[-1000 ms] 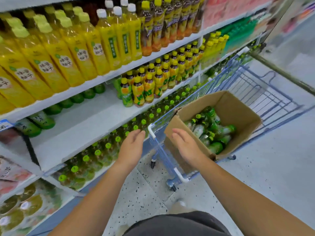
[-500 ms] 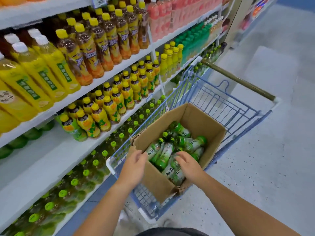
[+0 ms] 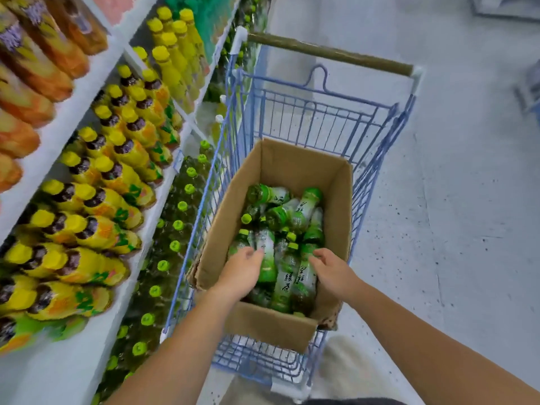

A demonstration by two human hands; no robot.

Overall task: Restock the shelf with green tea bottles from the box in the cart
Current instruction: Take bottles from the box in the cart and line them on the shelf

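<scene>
Head cam: speckled grey floor [image 3: 453, 229] is running beside shelf [image 3: 73, 115] w/ yellow-capped bottles [image 3: 117, 171]. Blue cart [image 3: 330, 54] is carrying cardboard box [image 3: 292, 168] of green tea bottles [image 3: 292, 211]. Left grip [image 3: 242, 273], released, is resting on bottles; right grip [image 3: 333, 270] is touching one, grasp unclear.

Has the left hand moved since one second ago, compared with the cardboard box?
Yes. The left hand was outside the cardboard box, to its left; now it is over the near rim, touching the green tea bottles inside.
</scene>
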